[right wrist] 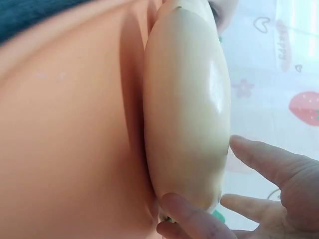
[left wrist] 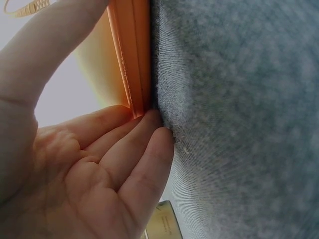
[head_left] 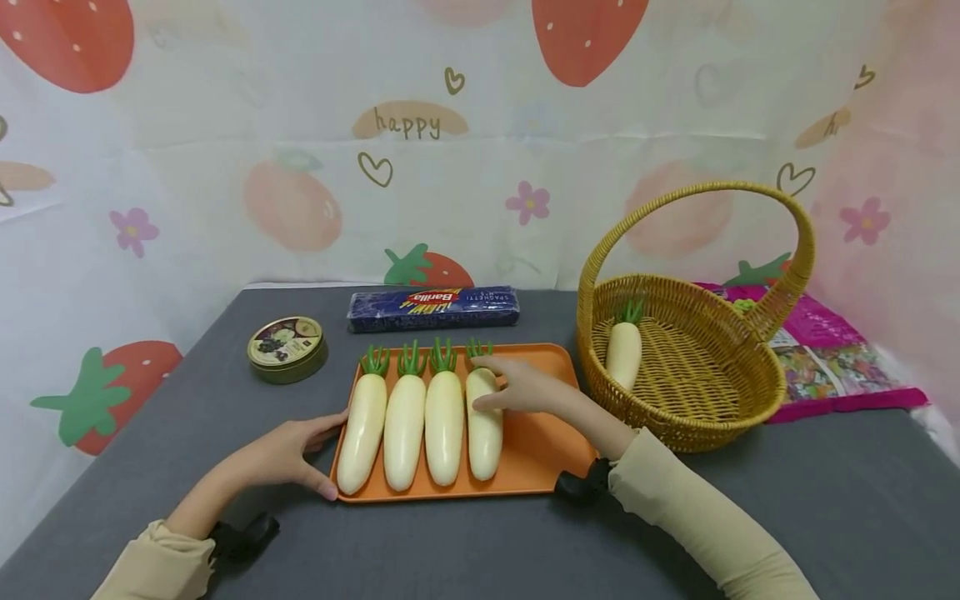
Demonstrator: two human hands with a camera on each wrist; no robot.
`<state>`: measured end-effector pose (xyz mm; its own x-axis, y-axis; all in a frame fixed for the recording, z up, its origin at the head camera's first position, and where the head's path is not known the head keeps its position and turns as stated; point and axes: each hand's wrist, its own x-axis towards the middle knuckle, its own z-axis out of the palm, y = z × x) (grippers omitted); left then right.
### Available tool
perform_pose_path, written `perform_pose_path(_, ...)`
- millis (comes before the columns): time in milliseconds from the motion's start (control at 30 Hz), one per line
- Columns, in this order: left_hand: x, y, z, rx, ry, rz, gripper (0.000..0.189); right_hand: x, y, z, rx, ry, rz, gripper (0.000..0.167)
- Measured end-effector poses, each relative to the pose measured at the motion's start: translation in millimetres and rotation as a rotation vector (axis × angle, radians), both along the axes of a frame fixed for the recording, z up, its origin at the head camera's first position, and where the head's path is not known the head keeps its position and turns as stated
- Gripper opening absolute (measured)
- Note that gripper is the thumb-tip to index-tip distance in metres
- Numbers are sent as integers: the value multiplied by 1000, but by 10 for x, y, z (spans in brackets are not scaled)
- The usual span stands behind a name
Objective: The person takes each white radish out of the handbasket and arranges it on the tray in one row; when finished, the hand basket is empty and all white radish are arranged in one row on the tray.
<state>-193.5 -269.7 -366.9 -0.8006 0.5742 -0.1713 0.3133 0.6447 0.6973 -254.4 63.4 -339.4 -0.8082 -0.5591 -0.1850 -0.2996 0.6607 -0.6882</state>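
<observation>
Several white radishes with green stem tops lie side by side on an orange tray (head_left: 536, 450). My right hand (head_left: 517, 385) is at the rightmost white radish (head_left: 486, 433), its fingers and thumb around the upper end near the stems. In the right wrist view, fingertips (right wrist: 174, 204) lie across that end of the radish (right wrist: 187, 109), while another digit meets its side. My left hand (head_left: 281, 457) rests against the tray's left end, thumb at the near corner and fingers along the edge. Its nearly straight fingers (left wrist: 144, 149) touch the tray rim (left wrist: 132, 55) in the left wrist view.
A wicker basket (head_left: 678, 429) with a tall handle stands on the right, one white radish (head_left: 624, 354) inside. Behind it lies a pink bag (head_left: 840, 358). A blue spaghetti pack (head_left: 433, 310) lies behind the tray, and a round tin (head_left: 287, 350) sits at the left.
</observation>
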Motion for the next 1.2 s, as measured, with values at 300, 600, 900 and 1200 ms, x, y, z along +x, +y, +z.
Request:
perform_pose_path(300, 3, 20, -4, 21, 0, -17, 97, 20, 29, -42, -54, -52, -20, 65)
perform_pose_path(600, 8, 5, 13, 28, -5, -6, 98, 42, -16, 56, -38, -83, -79, 68)
perform_pose_path(900, -8, 16, 18, 12, 11, -9, 99, 127, 208, 336, -102, -124, -66, 67)
perform_pose_path(1200, 11, 17, 14, -1, 22, -3, 98, 150, 617, 647, -92, -6, 48, 57)
